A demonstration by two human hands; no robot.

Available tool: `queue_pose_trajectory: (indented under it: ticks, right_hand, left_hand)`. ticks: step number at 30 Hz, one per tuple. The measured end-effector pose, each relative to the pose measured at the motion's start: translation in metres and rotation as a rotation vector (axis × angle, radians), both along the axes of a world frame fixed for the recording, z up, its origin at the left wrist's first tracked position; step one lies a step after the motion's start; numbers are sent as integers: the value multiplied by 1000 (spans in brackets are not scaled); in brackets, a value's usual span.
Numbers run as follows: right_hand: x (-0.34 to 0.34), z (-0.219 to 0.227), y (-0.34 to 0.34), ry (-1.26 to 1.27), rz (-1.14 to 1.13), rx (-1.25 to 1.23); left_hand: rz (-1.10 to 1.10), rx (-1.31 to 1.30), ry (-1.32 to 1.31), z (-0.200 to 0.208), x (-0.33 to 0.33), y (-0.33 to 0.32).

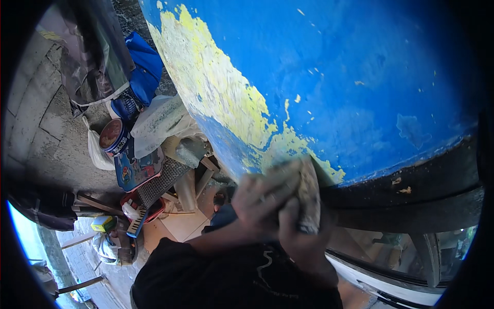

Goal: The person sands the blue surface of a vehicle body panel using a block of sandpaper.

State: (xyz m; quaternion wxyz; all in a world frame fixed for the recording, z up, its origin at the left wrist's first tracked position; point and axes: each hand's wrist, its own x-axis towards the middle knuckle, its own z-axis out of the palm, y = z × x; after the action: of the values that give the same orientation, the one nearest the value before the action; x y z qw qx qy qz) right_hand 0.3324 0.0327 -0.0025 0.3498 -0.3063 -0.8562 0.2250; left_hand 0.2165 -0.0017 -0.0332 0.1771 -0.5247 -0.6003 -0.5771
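A curved blue-painted panel (360, 98) fills the upper right, its paint worn to a pale yellow and whitish patch (211, 77) along the left and lower edge. At the bottom of this patch, both my hands are closed on a worn, tan-grey block (310, 198), pressed near the panel's lower edge. My left hand (262, 198) lies over its left side, fingers bent and slightly blurred. My right hand (303, 242) grips its lower end, with the thumb along the side. The block's working face is hidden, so I cannot tell what covers it.
Left of the panel stand a round tin (112, 135), a plastic bag (159, 123), a blue cloth bag (144, 69) and a red basin (157, 208). A blue-handled brush (136, 224) leans there. Dark wooden framing (401, 206) with glass runs below the panel at right.
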Motion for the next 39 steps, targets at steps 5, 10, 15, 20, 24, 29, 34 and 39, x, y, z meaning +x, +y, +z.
queue_pose_trajectory:
  ticks: [5,10,15,20,24,29,34,39]
  right_hand:
    - [3,-7,10,292,147,-243]
    - [-15,12,6,68,107,-67]
    - [-10,-11,15,200,111,-65]
    - [-4,-5,13,187,202,-170]
    - [-17,-24,5,119,-6,64]
    - [-16,-28,6,225,53,49]
    - [-23,-20,6,95,155,29]
    - [-31,-14,24,162,211,-61]
  left_hand:
    - [3,-105,55,6,13,-11]
    - [37,-50,18,14,-5,-7]
    - [-7,-79,-31,3,2,2]
    - [-8,-70,-54,-6,9,-10]
    - [-8,-144,-46,11,-10,-9]
    - [-58,-100,-71,-4,-5,-12]
    - [-94,-92,-45,-6,-18,-10]
    - [-37,-91,-80,-13,-11,-4]
